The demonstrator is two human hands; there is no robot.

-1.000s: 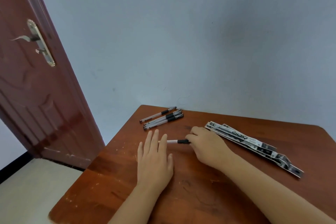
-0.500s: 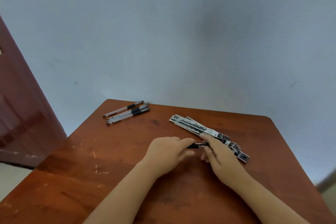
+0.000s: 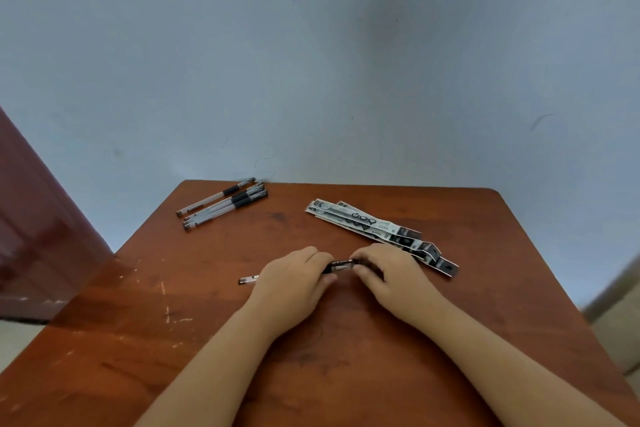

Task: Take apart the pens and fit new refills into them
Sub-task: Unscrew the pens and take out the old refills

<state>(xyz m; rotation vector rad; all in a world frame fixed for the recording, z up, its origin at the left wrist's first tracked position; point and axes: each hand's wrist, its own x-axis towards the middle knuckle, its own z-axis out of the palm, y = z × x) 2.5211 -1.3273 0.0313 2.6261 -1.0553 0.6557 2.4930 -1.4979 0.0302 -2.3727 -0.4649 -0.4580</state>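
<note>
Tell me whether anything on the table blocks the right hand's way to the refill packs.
Nothing visible does. The right hand grips the pen together with the left hand; the refill packs lie just beyond it, bare table around them.

Both hands, left (image 3: 294,277) and right (image 3: 391,274), apparently grip one pen (image 3: 337,266) over the table (image 3: 346,357).
</note>
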